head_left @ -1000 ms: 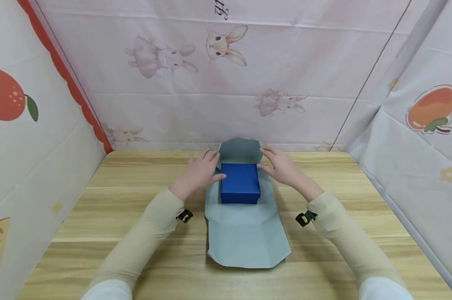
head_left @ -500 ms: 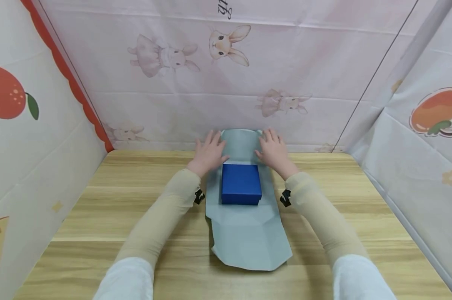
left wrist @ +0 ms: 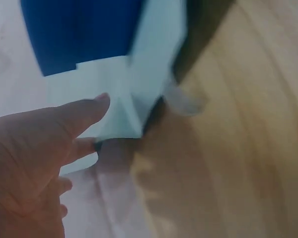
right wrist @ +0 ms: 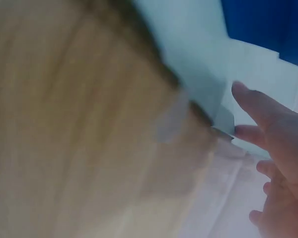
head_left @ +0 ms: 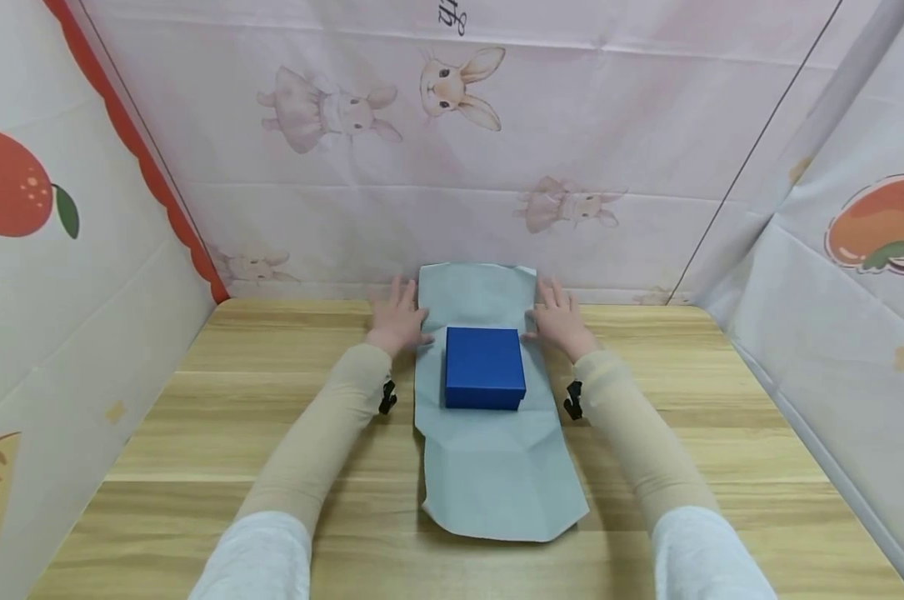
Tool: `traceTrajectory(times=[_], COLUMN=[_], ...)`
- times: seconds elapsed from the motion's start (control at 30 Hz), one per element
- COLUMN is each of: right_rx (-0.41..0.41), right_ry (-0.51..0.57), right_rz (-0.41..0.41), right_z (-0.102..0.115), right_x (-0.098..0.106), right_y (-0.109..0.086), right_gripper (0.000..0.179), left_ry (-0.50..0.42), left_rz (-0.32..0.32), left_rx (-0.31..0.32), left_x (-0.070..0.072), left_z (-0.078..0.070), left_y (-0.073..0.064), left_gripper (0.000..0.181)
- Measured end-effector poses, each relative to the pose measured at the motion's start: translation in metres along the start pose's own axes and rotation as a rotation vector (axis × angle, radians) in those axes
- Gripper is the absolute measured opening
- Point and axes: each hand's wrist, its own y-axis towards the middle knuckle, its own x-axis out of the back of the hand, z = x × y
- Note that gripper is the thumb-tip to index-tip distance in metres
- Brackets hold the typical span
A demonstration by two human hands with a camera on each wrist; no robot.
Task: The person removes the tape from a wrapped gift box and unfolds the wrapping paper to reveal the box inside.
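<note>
A dark blue lidded box (head_left: 484, 367) sits on a long sheet of pale grey-blue wrapping paper (head_left: 500, 479). The paper's far end rises against the backdrop. At its far left edge is my left hand (head_left: 396, 321), fingers spread; in the left wrist view its thumb (left wrist: 92, 111) lies over the paper and the index finger meets the edge. My right hand (head_left: 560, 321) mirrors it at the far right edge. The right wrist view shows that thumb (right wrist: 256, 101) apart from the index finger, which touches the paper's edge. Neither hand holds the box.
The wooden table (head_left: 272, 392) extends on both sides of the paper. Behind it hangs a pink rabbit-print cloth (head_left: 594, 108), and fruit-print cloths enclose the left and right sides. Small black wrist cameras (head_left: 387, 397) are worn on the sleeves.
Both hands reached to the far flap, then moved apart and down to its sides. The flap, folded inward at its sides before, is now spread wider. The box has stayed in place.
</note>
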Motion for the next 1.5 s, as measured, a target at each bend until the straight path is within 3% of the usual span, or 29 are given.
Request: traceTrajectory(times=[0.2,0.47,0.7,0.93,1.27,1.5], right_rx=[0.071,0.105,0.12,0.064,0.043,0.05], right_ry=[0.009,0.113,0.131,0.136,0.12,0.184], right_rz=[0.092,0.219,0.274,0.315,0.315,0.263], right_z=[0.001,0.006,-0.008,-0.024,-0.025,-0.029], right_x=[-0.007,-0.014,-0.008,-0.007,-0.006,-0.008], right_y=[0.0,0.009,0.001,-0.006,-0.008,-0.012], right_gripper=[0.059,0.055,0.069,0.084,0.084,0.08], left_ry=[-0.056,-0.152,-0.183,-0.23,-0.25,-0.262], left_rz=[0.105,0.229,0.274,0.279,0.249,0.202], left_rx=[-0.042,-0.119,-0.069,-0.024,-0.003,-0.043], left_x=[-0.012,-0.019,-0.019,-0.019,-0.018,-0.02], left_z=[-0.001,-0.003,0.012,0.026,0.025,0.028], left_y=[-0.001,0.008,0.004,-0.004,-0.006,-0.012], left_gripper=[0.068,0.066,0.077,0.087,0.087,0.079])
